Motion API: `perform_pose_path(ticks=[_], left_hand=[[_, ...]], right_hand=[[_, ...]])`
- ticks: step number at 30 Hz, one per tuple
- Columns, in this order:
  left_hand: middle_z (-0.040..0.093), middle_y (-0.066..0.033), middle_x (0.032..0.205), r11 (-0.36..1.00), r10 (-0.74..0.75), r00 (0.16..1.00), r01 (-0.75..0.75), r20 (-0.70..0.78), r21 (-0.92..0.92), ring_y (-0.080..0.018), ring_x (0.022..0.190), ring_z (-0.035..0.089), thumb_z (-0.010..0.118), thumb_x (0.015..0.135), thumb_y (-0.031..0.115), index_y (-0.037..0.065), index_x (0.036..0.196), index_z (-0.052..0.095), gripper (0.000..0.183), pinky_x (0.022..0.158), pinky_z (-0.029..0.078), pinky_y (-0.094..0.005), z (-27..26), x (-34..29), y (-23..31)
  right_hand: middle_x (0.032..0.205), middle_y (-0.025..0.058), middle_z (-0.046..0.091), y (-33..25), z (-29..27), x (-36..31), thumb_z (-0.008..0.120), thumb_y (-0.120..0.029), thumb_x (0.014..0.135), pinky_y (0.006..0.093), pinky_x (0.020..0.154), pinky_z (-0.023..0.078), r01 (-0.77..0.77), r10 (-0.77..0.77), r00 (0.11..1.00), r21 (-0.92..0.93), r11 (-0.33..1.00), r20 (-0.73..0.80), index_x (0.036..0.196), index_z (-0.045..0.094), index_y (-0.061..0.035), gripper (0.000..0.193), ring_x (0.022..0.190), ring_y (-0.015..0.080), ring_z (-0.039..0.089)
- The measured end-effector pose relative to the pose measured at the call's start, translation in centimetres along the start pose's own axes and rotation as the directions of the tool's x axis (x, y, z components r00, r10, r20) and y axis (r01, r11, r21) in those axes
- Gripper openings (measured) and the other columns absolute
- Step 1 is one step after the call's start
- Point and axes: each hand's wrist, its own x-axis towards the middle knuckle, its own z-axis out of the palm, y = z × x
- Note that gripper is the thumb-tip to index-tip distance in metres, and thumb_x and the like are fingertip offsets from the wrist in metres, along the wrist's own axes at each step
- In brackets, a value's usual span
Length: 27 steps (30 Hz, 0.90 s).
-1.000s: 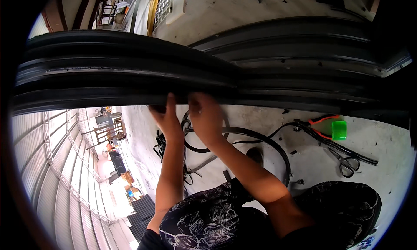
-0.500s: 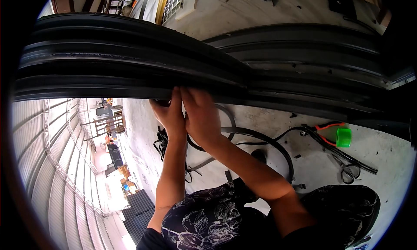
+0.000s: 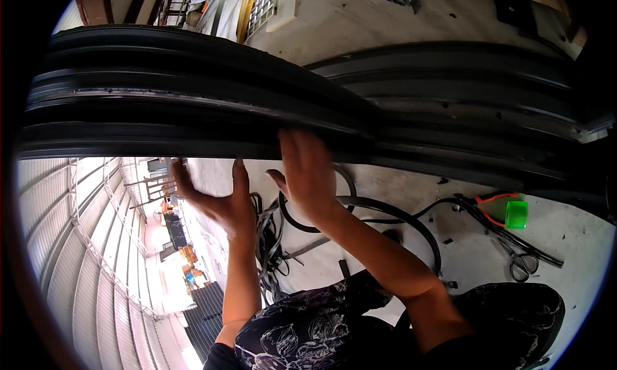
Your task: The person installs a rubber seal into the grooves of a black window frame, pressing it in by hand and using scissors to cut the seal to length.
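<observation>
A long black grooved frame (image 3: 148, 132) stretches across the upper view, with a second ribbed black length (image 3: 450, 110) joining it to the right of the middle. Below its near edge, my left hand (image 3: 215, 200) is open, thumb and fingers spread wide; its fingertips are close to the edge, and contact cannot be made out. My right hand (image 3: 308, 171) lies against the frame just left of that joint, fingers stretched out and thumb apart. Neither hand visibly holds anything. The right fingers are slightly blurred.
On the pale floor below are a looped black rubber strip (image 3: 411, 216), tangled black strips (image 3: 270, 241), orange-handled pliers (image 3: 491, 198), a green tape roll (image 3: 516, 214) and scissors (image 3: 524, 266). Small black scraps lie around them. Cartons (image 3: 186, 254) stand far left.
My hands were together at the frame's edge; now the left has moved left and spread its fingers. The right has shifted slightly right, its thumb now apart. The view has shifted a little.
</observation>
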Motion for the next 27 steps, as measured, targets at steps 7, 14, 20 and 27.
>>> perform_pose_path(ticks=[7,14,20,27], left_hand=[[0.056,-0.0068,0.132,0.534,0.618,0.502,-0.833,0.606,0.145,-0.0252,0.128,0.050,0.064,0.085,0.028,0.014,0.129,0.061,0.046,0.112,0.032,-0.0495,-2.2,4.9,1.6],[0.059,-0.0003,0.119,0.024,0.820,0.131,-0.980,0.557,0.195,-0.0158,0.116,0.055,0.056,0.084,0.022,0.018,0.120,0.064,0.038,0.105,0.040,-0.0355,1.2,7.5,-1.1],[0.059,-0.0026,0.118,-0.031,0.848,0.029,-0.994,0.529,0.103,-0.0197,0.115,0.054,0.053,0.084,0.024,0.013,0.112,0.065,0.032,0.100,0.044,-0.0347,2.3,8.5,-1.4],[0.062,-0.0048,0.111,0.035,0.829,0.055,-0.998,0.556,0.045,-0.0211,0.112,0.056,0.055,0.082,0.021,0.010,0.106,0.065,0.028,0.098,0.046,-0.0340,2.4,8.2,-0.7]], right_hand=[[0.111,0.0168,0.056,-0.1,2.7,0.9,0.071,-0.012,0.075,0.0411,0.087,0.050,0.015,-0.037,0.991,-0.166,0.986,-0.131,0.115,0.057,0.0020,0.044,0.104,0.0315,0.055],[0.107,0.0149,0.057,-0.7,3.0,2.1,0.067,-0.010,0.076,0.0421,0.085,0.050,0.016,-0.046,0.964,-0.112,0.994,-0.261,0.111,0.059,0.0011,0.037,0.100,0.0304,0.056],[0.107,0.0144,0.057,-0.2,3.0,1.9,0.066,-0.010,0.076,0.0393,0.085,0.051,0.001,-0.021,0.976,-0.088,0.996,-0.217,0.110,0.060,0.0012,0.036,0.101,0.0302,0.056],[0.100,0.0126,0.057,-0.1,3.1,1.8,0.065,-0.007,0.072,0.0361,0.084,0.051,-0.023,0.013,0.980,-0.044,0.999,-0.199,0.105,0.061,0.0001,0.034,0.096,0.0290,0.056]])
